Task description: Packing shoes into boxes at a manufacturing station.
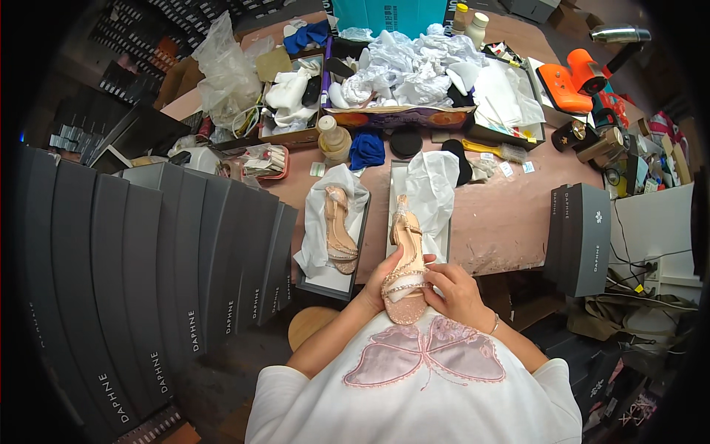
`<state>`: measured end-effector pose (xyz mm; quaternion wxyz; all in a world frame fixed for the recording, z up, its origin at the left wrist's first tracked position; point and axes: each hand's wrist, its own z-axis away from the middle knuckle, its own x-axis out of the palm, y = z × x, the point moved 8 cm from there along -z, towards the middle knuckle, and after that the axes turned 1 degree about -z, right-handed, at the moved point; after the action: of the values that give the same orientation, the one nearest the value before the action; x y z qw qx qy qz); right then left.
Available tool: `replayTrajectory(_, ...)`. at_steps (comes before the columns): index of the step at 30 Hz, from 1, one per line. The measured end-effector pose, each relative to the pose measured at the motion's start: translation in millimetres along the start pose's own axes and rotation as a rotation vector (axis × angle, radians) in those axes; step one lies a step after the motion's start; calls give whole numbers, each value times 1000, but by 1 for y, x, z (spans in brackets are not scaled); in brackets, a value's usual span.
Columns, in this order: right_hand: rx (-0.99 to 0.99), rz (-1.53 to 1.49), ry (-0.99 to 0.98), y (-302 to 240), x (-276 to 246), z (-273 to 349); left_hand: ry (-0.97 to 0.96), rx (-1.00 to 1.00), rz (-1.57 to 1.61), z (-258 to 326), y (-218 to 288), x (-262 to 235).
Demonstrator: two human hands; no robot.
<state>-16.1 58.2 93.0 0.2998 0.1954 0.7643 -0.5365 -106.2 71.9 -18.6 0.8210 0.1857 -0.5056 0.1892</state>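
A beige strappy sandal [406, 255] with sparkling straps is held in front of my chest, toe toward me. My left hand [379, 283] grips its left side, closed around the sole. On the other side my right hand [450, 287] has its fingers bent against the jewelled toe straps, where white paper shows under them. Beyond the sandal is an open shoe box [397, 177] with crumpled white tissue paper [435, 177]. To its left, a matching sandal [339, 229] lies on tissue in another box part [325, 284].
Tall rows of grey shoe boxes [177, 259] stand at the left, with more boxes [577, 240] at the right table edge. Along the back are a carton of crumpled paper [399, 117], a bottle [334, 139], a blue cloth [367, 151], a brush [510, 152] and an orange device [566, 89].
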Motion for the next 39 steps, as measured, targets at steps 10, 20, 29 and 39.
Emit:
replayTrajectory(10,187,-239,-124,10,5,0,-34,-44,11,-1,-4,-6)
replayTrajectory(20,194,-469,-202,19,-2,5,-108,-131,11,-1,-16,2)
replayTrajectory(29,113,-445,-278,11,-5,-16,61,-154,76,-1,-18,-16)
replayTrajectory(39,454,-694,-647,59,-4,1,86,-104,115,-21,-46,-15)
